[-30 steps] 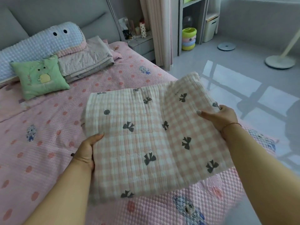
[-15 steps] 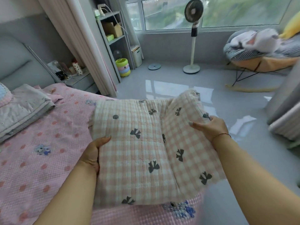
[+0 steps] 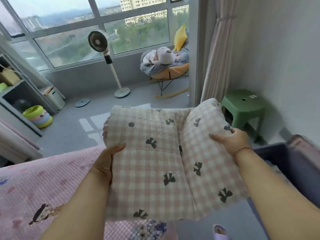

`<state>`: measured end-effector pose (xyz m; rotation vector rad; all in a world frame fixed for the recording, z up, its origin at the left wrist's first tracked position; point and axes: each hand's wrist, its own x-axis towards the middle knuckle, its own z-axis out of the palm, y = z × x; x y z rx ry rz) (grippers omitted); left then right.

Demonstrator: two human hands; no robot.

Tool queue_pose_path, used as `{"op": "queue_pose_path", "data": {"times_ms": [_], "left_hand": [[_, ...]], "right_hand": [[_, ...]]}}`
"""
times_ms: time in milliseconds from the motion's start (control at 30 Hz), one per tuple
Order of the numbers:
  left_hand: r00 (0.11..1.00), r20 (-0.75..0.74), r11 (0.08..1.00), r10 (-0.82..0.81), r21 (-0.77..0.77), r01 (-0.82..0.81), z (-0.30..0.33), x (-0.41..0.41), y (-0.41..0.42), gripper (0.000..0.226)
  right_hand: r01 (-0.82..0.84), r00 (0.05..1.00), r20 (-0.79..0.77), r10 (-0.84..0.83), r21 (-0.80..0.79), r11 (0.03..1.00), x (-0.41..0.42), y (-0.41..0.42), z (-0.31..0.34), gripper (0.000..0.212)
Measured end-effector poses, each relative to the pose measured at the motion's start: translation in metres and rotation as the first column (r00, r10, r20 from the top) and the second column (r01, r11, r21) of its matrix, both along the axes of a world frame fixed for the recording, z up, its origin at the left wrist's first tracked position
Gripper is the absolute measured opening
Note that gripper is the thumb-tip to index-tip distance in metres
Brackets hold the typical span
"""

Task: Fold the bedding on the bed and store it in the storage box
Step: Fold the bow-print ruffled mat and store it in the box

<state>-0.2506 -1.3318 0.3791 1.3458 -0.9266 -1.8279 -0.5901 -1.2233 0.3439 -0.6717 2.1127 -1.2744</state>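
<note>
A folded pink-and-white checked quilt (image 3: pixel 159 163) with dark bow prints is lifted in front of me, above the bed's corner. My left hand (image 3: pixel 105 163) grips its left edge, thumb on top and fingers underneath. My right hand (image 3: pixel 230 141) grips the right edge the same way. The pink bed cover (image 3: pixel 43 184) lies below at the left. A dark storage box (image 3: pixel 294 163) stands on the floor at the right; only part of its rim and inside shows behind my right arm.
A green plastic stool (image 3: pixel 245 108) stands by the wall beyond the box. A standing fan (image 3: pixel 110 66), a rocking chair with a plush toy (image 3: pixel 166 66) and a shelf (image 3: pixel 20 101) with a colourful ring toy (image 3: pixel 38 116) lie farther off. Grey floor spreads between.
I have turned to the right with the quilt lifted off the bed. The pillows and headboard left the view; the stool, wall and dark box came in at the right.
</note>
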Motion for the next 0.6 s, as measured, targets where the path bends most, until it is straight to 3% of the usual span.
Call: {"op": "queue_pose_path", "data": {"times_ms": [67, 200, 300, 467, 600], "left_hand": [[0.995, 0.004, 0.995, -0.098, 0.003, 0.098, 0.001, -0.047, -0.006, 0.033], [0.959, 0.022, 0.959, -0.284, 0.000, 0.284, -0.002, -0.146, -0.012, 0.050], [0.915, 0.040, 0.916, -0.401, 0.021, 0.401, -0.008, -0.222, -0.011, 0.064], [0.837, 0.089, 0.842, -0.540, 0.064, 0.536, -0.022, -0.340, -0.003, 0.069], [0.788, 0.119, 0.797, -0.604, 0.106, 0.595, -0.040, -0.430, 0.002, 0.060]], "right_hand": [[0.095, 0.995, 0.000, -0.095, 0.008, 0.995, -0.035, 0.026, -0.004, 0.079], [0.297, 0.955, 0.011, -0.297, 0.012, 0.955, -0.100, 0.080, -0.015, 0.085], [0.433, 0.900, 0.049, -0.433, 0.007, 0.901, -0.146, 0.118, -0.021, 0.076], [0.563, 0.820, 0.100, -0.563, 0.029, 0.826, -0.218, 0.168, -0.036, 0.043], [0.639, 0.761, 0.111, -0.640, 0.042, 0.768, -0.274, 0.196, -0.048, 0.057]]}}
